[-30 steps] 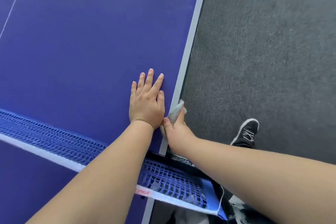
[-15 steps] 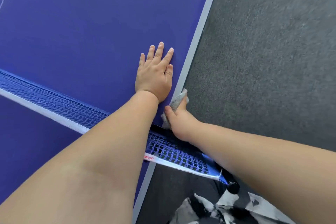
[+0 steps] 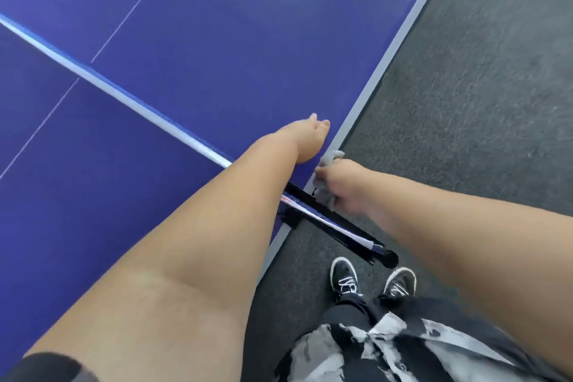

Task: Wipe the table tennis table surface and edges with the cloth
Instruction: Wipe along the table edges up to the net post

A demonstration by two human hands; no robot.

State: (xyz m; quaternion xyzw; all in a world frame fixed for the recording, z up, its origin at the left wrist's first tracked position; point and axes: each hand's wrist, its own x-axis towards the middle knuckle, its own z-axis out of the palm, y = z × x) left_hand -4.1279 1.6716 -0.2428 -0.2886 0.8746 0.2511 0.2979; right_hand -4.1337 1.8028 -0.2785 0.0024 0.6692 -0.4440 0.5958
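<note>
Right hand (image 3: 347, 186) grips the cloth (image 3: 331, 157) at the table's (image 3: 217, 40) side edge beside the net (image 3: 124, 96). Left hand (image 3: 310, 139) lies flat. Most of the edge probably remains.

I saw a blue, white-lined, grey-edged counter (image 3: 248, 40), a grey cloth (image 3: 331, 157), a grey speckled floor (image 3: 465, 102), white-laced black shoes (image 3: 342, 276) and a black-and-white blotched top (image 3: 403, 347).

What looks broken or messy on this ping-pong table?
Nothing stands out. The table looks unmarked and the net runs straight. The right hand grips the cloth at the side edge, and the left hand rests on top.
</note>
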